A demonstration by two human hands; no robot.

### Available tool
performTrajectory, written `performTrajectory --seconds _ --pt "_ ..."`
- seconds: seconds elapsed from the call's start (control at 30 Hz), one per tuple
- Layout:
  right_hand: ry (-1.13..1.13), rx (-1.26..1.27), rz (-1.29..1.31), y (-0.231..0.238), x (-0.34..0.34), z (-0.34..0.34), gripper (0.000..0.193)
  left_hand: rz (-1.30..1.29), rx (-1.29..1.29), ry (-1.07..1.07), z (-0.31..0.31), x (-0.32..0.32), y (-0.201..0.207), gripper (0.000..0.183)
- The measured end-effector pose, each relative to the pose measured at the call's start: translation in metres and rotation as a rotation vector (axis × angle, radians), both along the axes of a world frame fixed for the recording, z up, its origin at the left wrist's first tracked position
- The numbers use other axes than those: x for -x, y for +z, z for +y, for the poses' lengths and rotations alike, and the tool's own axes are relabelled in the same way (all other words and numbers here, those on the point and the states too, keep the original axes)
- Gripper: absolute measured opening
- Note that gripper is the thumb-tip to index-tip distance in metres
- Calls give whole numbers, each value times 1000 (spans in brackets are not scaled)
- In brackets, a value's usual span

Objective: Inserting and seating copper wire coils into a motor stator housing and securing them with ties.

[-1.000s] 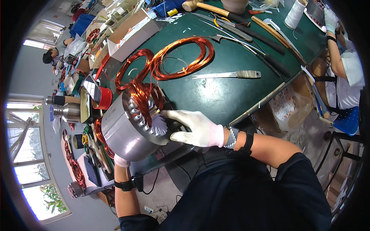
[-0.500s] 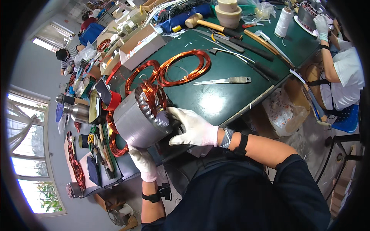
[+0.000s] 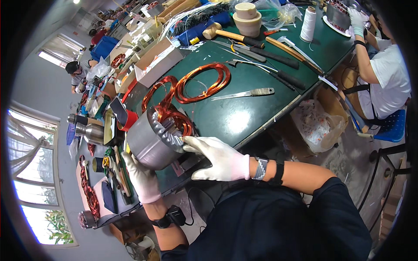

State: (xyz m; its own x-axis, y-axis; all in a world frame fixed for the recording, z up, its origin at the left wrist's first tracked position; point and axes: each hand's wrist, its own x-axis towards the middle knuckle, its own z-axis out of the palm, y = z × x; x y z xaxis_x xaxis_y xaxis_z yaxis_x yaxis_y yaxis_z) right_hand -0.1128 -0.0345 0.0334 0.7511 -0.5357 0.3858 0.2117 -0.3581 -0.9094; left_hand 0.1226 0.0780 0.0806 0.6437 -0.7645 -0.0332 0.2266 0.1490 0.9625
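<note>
A grey metal stator core (image 3: pixel 152 145) lies on its side near the table's front edge. Its slotted end faces right and has white liners (image 3: pixel 174 139) in it. Orange copper wire (image 3: pixel 167 112) runs out of its upper rim. My gloved left hand (image 3: pixel 141 178) rests along the stator's lower left side, fingers stretched out. At the lower right of the slotted end is my gloved right hand (image 3: pixel 215 160). Its fingers reach to the rim, with the thumb apart. Larger copper coils (image 3: pixel 203 82) lie on the table behind.
Beyond the coils are a thin pointed blade (image 3: pixel 244 93), a mallet (image 3: pixel 235 35), long-handled cutters (image 3: pixel 278 74) and a white thread spool (image 3: pixel 308 26). A paper box (image 3: pixel 159 63) and steel flask (image 3: pixel 90 132) stand to the left. Another person (image 3: pixel 383 69) works at the right.
The stator has turned, and its slotted end now shows more liners. My left hand has moved up and left along its side. The right hand has shifted slightly down.
</note>
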Motion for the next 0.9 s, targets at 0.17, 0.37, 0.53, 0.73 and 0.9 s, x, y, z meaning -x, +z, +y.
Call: performTrajectory --seconds 0.17,0.37,0.53,0.73,0.9 --pt "-118 53 112 -14 6 -9 70 -324 -120 110 20 -2 -36 77" --pt "-109 317 180 -15 -14 -15 66 -950 -75 487 8 -25 -134 64" --pt "-156 416 113 -13 -21 -21 58 -164 283 274 -26 35 -73 79" --pt "-126 530 279 -3 1 -46 59 -424 132 241 -2 7 -85 58" --pt "-463 505 419 23 89 -143 35 -662 -343 147 67 -8 -99 42"
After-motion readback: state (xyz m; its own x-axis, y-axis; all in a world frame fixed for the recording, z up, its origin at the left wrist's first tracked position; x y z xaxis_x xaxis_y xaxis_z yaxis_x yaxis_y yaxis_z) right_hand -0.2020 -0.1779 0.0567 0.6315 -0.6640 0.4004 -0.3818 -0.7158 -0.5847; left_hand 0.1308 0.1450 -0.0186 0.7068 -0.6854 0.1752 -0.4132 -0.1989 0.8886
